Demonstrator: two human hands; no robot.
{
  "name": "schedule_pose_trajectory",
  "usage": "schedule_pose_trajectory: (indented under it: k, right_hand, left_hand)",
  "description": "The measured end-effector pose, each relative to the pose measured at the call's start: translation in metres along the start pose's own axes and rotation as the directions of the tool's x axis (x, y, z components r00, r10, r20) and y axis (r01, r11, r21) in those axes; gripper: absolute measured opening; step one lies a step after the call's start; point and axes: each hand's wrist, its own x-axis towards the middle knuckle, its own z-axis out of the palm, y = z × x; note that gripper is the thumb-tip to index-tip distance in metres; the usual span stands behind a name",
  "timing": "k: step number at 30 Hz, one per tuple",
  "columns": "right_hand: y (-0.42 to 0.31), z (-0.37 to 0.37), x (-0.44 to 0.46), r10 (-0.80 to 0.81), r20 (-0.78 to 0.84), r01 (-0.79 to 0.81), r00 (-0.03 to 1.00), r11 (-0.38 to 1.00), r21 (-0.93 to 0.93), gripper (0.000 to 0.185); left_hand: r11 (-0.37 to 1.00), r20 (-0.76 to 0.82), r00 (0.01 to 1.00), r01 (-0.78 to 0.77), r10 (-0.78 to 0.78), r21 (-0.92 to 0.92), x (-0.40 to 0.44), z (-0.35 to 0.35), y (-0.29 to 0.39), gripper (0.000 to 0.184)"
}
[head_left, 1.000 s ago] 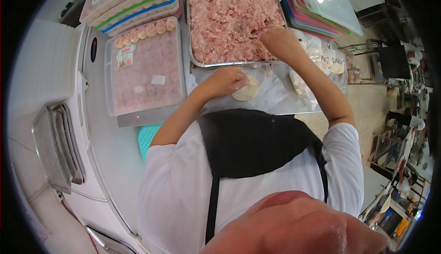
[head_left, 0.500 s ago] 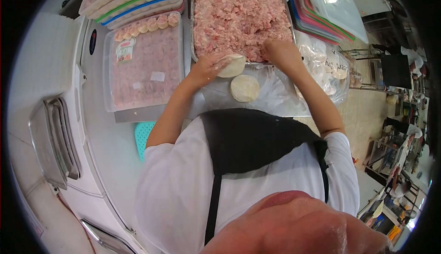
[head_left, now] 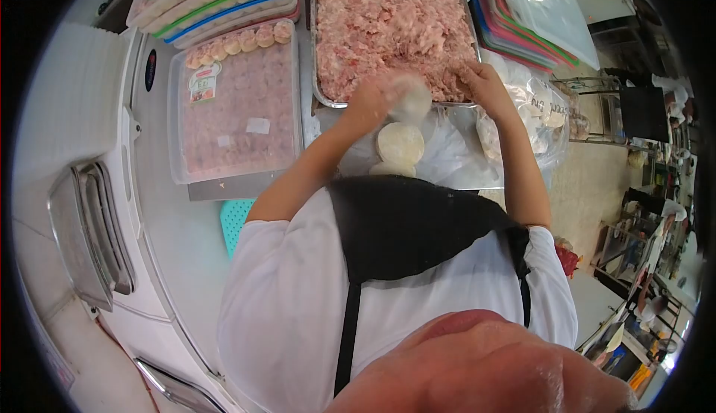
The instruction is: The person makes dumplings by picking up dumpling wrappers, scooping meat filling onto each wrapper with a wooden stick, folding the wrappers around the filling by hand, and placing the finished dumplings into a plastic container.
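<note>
My left hand, smeared by motion, grips a round dough wrapper at the near edge of the metal tray. Minced meat fills that tray. At the tray's near right corner, my right hand has its fingers bent together against the meat; whatever may be in them is hidden. More round wrappers lie on the table between my arms, with part of another showing below them near my apron.
On the left lies a clear lidded box of filled dumplings, with stacked boxes behind it. Coloured lids are stacked at the right. A plastic bag of wrappers sits by my right forearm. A turquoise perforated basket shows below the table edge.
My left hand has moved right with a wrapper, in front of the tray. My right hand has shifted right along the meat. Part of another wrapper now shows below those on the table.
</note>
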Motion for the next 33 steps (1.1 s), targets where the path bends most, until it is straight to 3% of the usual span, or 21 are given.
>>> schedule_pose_trajectory:
  k: [1,2,3,7,8,9,11,12,15,18,21,22,24,25,27,29,30,33]
  right_hand:
    - [-0.010,0.001,-0.004,-0.001,-0.041,0.003,0.999,0.998,0.059,0.037]
    - [-0.009,-0.003,-0.002,0.021,-0.027,-0.018,0.999,0.994,0.108,0.036]
    - [-0.008,-0.009,0.004,0.042,-0.011,-0.040,0.999,0.987,0.157,0.035]
    - [-0.020,0.015,0.005,-0.038,-0.102,0.067,0.994,0.950,0.304,0.031]
    - [-0.022,0.022,0.004,-0.042,-0.100,0.054,0.994,0.992,0.116,0.026]
    - [-0.011,0.020,0.009,-0.226,-0.122,0.218,0.966,0.973,-0.082,0.025]
    - [0.020,0.011,0.026,-0.564,-0.049,0.482,0.824,0.745,-0.462,0.024]
    - [-0.003,0.005,0.012,-0.460,-0.017,0.390,0.888,0.771,-0.504,0.023]
    - [-0.058,-0.003,-0.019,-0.289,0.071,0.213,0.955,0.496,-0.842,0.028]
    - [-0.026,0.013,0.000,-0.635,0.102,0.501,0.766,0.489,-0.714,0.026]
    - [-0.052,-0.004,-0.007,-0.376,0.118,0.268,0.919,0.377,-0.887,0.024]
    - [-0.076,-0.004,-0.018,-0.279,0.094,0.183,0.956,0.312,-0.932,0.024]
    - [-0.069,0.007,-0.017,-0.449,0.121,0.311,0.885,0.379,-0.872,0.025]
    - [-0.061,0.013,-0.016,-0.529,0.121,0.374,0.840,0.402,-0.836,0.025]
    - [-0.049,0.014,-0.004,-0.523,0.187,0.449,0.831,0.435,-0.780,0.026]
    - [-0.053,-0.005,0.006,-0.554,0.249,0.529,0.794,0.429,-0.732,0.027]
    - [-0.055,-0.010,0.009,-0.717,0.185,0.673,0.672,0.487,-0.557,0.024]
    - [-0.063,-0.025,0.004,-0.326,0.064,0.331,0.943,0.905,-0.269,0.022]
  left_hand:
    - [0.942,-0.067,0.995,0.045,-0.071,-0.332,0.007,0.001,-0.001,0.033]
    - [0.775,-0.106,0.981,0.059,-0.161,-0.629,0.019,0.003,-0.003,0.036]
    - [0.519,-0.112,0.960,0.040,-0.258,-0.854,0.031,0.004,-0.005,0.039]
    - [0.233,-0.192,0.959,-0.142,-0.209,-0.962,0.077,-0.006,0.018,0.048]
    - [0.142,-0.187,0.964,-0.161,-0.189,-0.977,0.084,-0.011,0.028,0.049]
    - [0.050,-0.182,0.969,-0.176,-0.169,-0.983,0.088,-0.015,0.032,0.050]
    - [0.092,-0.253,0.937,-0.238,-0.240,-0.967,0.089,-0.022,0.029,0.050]
    - [0.116,-0.293,0.916,-0.271,-0.274,-0.956,0.089,-0.027,0.027,0.051]
    - [0.253,-0.369,0.871,-0.296,-0.324,-0.921,0.090,-0.029,-0.002,0.063]
    - [0.132,-0.263,0.839,-0.227,-0.477,-0.965,0.087,-0.024,0.019,0.066]
    - [0.197,-0.220,0.909,-0.157,-0.354,-0.968,0.093,-0.036,-0.003,0.065]
    - [0.227,-0.229,0.895,-0.149,-0.382,-0.962,0.089,-0.039,0.013,0.063]
    - [0.285,-0.235,0.866,-0.113,-0.441,-0.952,0.080,-0.038,0.041,0.061]
    - [0.268,-0.269,0.893,-0.177,-0.360,-0.947,0.085,-0.038,0.038,0.058]
    - [0.214,-0.333,0.922,-0.292,-0.196,-0.932,0.096,-0.038,0.030,0.052]
    - [0.111,-0.277,0.943,-0.260,-0.185,-0.959,0.090,-0.048,0.022,0.045]
    - [0.063,-0.248,0.953,-0.240,-0.175,-0.969,0.086,-0.054,0.023,0.044]
    - [0.587,-0.183,0.983,-0.156,0.014,-0.794,0.075,-0.062,0.024,0.046]
